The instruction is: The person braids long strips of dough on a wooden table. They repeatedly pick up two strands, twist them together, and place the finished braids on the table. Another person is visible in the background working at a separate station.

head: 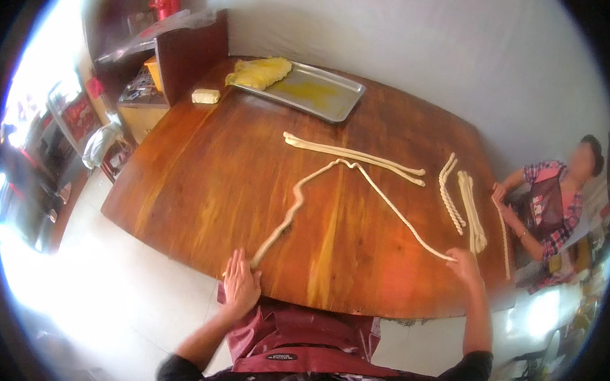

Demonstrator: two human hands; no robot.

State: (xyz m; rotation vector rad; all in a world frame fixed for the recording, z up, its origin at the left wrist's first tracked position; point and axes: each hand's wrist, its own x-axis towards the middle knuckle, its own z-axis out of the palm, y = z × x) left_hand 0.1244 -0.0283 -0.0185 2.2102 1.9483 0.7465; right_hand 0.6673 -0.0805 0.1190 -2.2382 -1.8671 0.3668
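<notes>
A long, thin dough rope (pixel 298 194) runs in a wide bent arch over the wooden table (pixel 234 193), with a kink at its far point. The left part looks thicker and wavy; the right part looks twisted. My left hand (pixel 242 286) lies flat on the rope's left end at the table's near edge, fingers stretched out. At the right, my right hand (pixel 465 268) pinches the other end between thumb and fingers. Beyond the arch lie long paired dough strands (pixel 354 155), parallel to each other.
Twisted dough strands (pixel 448 193) and bundled strands (pixel 471 212) lie right, near a person (pixel 547 202) handling another rope (pixel 505 244). An oily metal tray (pixel 327 96) holds a yellow, plastic-covered mass (pixel 260 72). A small pale block (pixel 206 96) sits beside the cabinet (pixel 192 58).
</notes>
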